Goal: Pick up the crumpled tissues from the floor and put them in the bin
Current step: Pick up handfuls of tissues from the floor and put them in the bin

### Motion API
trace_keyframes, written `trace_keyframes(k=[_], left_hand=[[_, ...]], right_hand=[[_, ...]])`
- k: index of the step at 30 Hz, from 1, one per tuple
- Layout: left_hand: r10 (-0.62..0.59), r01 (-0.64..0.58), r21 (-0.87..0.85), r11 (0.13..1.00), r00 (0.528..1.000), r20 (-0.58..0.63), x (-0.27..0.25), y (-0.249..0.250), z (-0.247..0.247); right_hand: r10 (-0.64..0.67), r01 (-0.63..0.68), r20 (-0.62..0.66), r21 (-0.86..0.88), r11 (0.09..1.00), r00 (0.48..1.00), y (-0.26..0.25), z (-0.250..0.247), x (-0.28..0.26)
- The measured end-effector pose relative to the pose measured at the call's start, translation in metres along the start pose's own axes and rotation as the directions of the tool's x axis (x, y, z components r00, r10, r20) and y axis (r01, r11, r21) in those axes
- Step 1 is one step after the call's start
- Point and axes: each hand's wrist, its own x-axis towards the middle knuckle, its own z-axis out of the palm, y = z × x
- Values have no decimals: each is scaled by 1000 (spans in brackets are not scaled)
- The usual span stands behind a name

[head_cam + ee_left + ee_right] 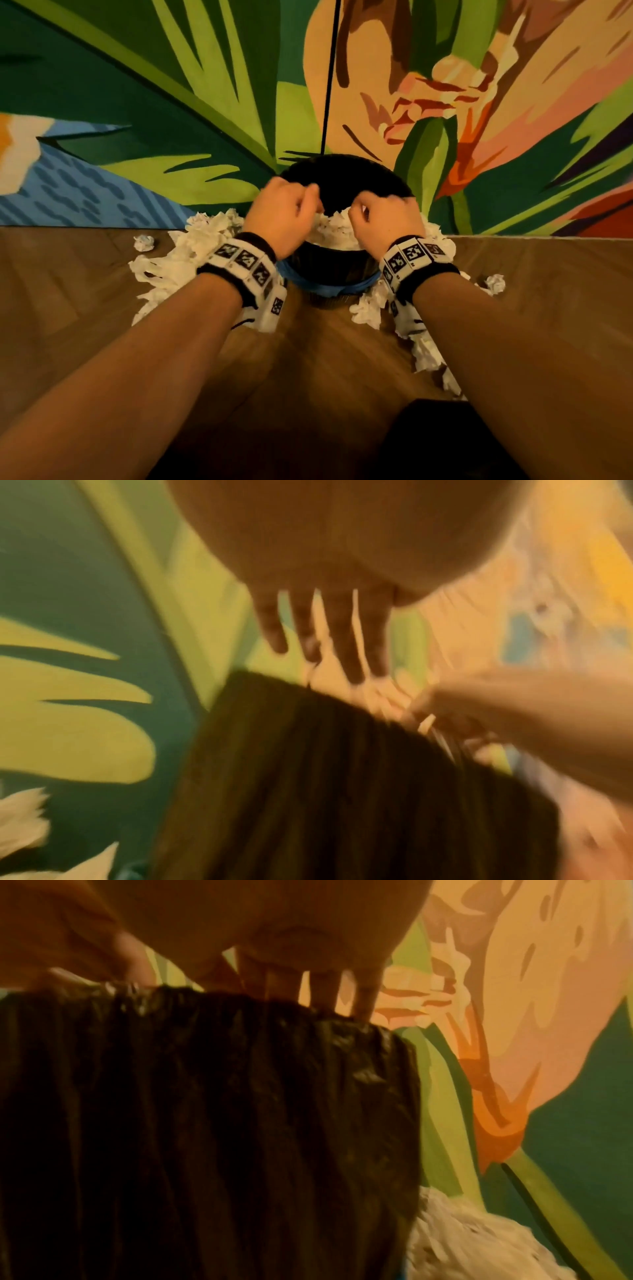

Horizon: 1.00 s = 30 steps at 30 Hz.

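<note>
Tissues (pixel 334 229) are being delivered over the bin (pixel 329 270) mouth.
Left hand (pixel 286 214) and right hand (pixel 383 222) are each hovering above the black-lined rim, grip curled around white wads to drop them in; more tissues are lying on the floor (pixel 308 359) around the bin.

The bin (pixel 329 270) stood at frame centre against the wall (pixel 137 102); tissues (pixel 178 260) lay left and right of it, some inside.
</note>
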Motion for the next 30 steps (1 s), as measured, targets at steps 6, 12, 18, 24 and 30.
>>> trace_keyframes(k=[6, 12, 18, 24, 30], left_hand=[[-342, 275, -298, 914, 917, -204, -33, -83, -53], [-635, 592, -313, 742, 771, -46, -82, -145, -48], [-718, 753, -41, 657, 641, 271, -150, -173, -7], [-738, 804, 99, 586, 479, 475, -182, -179, 33], [-752, 783, 254, 568, 368, 546, -177, -183, 50]], right_hand=[[-92, 123, -99, 377, 918, 991, -87, -16, 19], [-371, 361, -89, 518, 775, 924, -173, 29, 4], [-306, 125, 325, 475, 871, 895, -160, 117, -16], [-197, 41, 701, 233, 972, 685, -124, 183, -35], [-171, 36, 804, 183, 982, 570, -126, 216, -56]])
